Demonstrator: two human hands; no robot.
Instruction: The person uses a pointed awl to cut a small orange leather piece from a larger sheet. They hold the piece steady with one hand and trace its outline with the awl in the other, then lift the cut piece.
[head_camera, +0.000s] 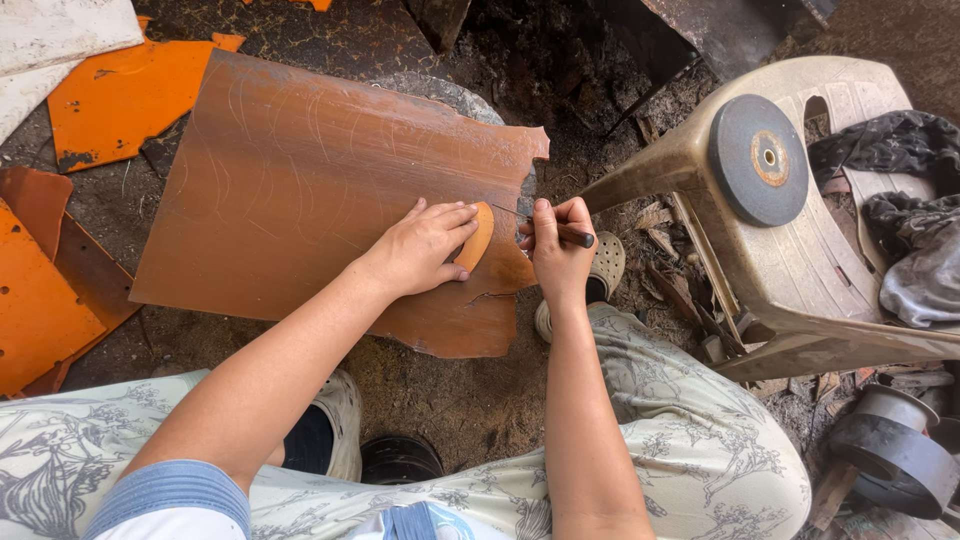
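A large rusty brown metal sheet lies tilted on the dirt ground, its right edge ragged and marked with curved scratch lines. My left hand presses a small orange curved template piece flat against the sheet near that right edge. My right hand grips a thin dark scribing tool, its tip touching the sheet just beside the template.
Orange and rusty sheet offcuts lie at the left. A beige plastic chair tipped at the right carries a grey grinding disc and dark rags. Metal rings sit at the lower right. My knees fill the bottom.
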